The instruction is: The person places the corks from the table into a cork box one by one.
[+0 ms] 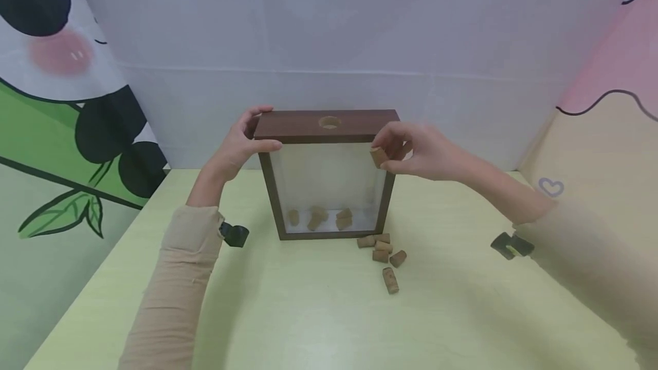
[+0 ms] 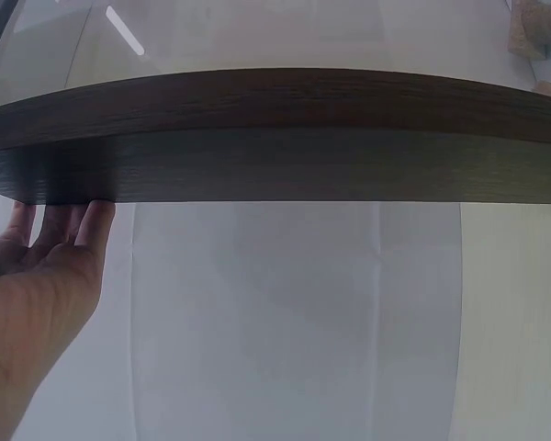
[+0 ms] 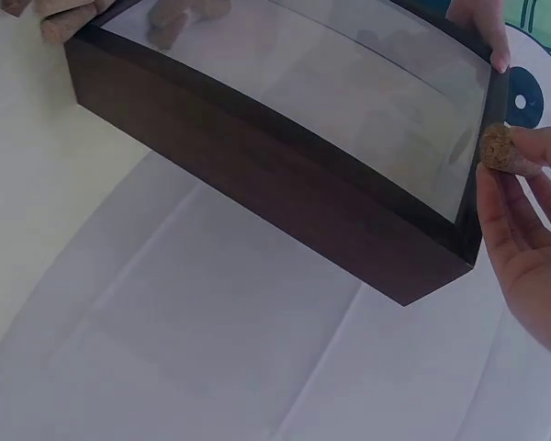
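A dark wooden shadow box point(image 1: 327, 125) with a glass front stands upright on the yellow-green table point(image 1: 308, 313). Its top has a round hole point(image 1: 329, 123). Several corks point(image 1: 319, 218) lie inside at the bottom. My left hand point(image 1: 245, 144) grips the box's top left corner, thumb on the front. In the left wrist view the fingers point(image 2: 60, 225) lie against the dark frame point(image 2: 275, 138). My right hand point(image 1: 411, 150) pinches a cork point(image 1: 378, 157) beside the top right corner. The right wrist view shows that cork point(image 3: 497, 147) at the fingertips next to the frame point(image 3: 275, 184).
Several loose corks point(image 1: 382, 250) lie on the table by the box's lower right corner, one cork point(image 1: 390, 280) a little nearer me. White cloth walls stand behind, a panda print at left, a pink and cream panel at right.
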